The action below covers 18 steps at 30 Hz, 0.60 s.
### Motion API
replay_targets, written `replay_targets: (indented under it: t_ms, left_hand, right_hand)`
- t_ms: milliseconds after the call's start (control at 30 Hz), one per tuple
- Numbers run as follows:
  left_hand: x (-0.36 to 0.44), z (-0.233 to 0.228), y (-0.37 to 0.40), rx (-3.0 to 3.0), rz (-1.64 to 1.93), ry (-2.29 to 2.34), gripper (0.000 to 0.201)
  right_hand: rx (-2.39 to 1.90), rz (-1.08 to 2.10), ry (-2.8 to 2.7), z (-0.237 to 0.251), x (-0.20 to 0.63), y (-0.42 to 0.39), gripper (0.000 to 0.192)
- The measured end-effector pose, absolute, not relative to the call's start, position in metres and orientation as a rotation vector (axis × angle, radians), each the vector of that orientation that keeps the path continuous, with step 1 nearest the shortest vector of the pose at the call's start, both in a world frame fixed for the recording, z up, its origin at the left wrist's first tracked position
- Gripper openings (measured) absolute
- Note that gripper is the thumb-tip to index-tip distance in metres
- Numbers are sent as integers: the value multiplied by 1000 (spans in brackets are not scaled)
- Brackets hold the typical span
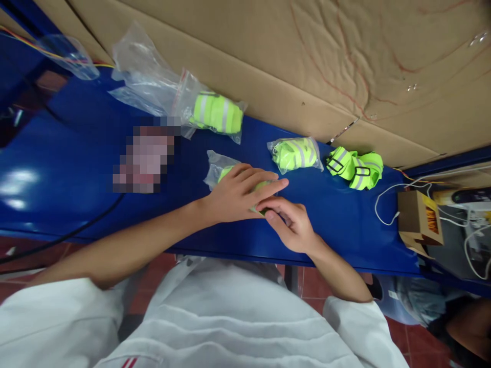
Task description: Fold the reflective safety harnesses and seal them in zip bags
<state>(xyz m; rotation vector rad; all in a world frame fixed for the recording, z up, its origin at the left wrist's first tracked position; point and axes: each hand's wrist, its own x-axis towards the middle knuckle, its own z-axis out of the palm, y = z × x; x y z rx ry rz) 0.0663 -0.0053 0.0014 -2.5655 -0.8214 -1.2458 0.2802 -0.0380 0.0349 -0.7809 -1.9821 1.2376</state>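
Observation:
A neon-yellow reflective strap in a clear plastic bag lies on the blue table, mostly covered by my hands. My left hand rests flat across the top of it, fingers stretched towards the right. At the near right end of the bag, my right hand has its thumb and index finger closed on the edge. To the right sits another bagged reflective strap. Beyond it is a loose rolled reflective strap with black buckles. Behind my left hand lies one more bagged strap.
Empty clear plastic bags lie at the back left. A blurred-out object is on the left of the table. A cardboard partition stands behind. At right are a small open carton and a white cable.

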Motion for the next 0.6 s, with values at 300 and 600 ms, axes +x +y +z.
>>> replay_targets:
  t_ms: [300,600]
  left_hand:
    - [72,2,-17,-2602,-1147,-714,51]
    - [42,21,-4,-2868,-756,-992,92]
  right_hand:
    - [-551,1018,-2330,13,273,-28,71]
    - [-829,720,-2061,17,279,-14,7]
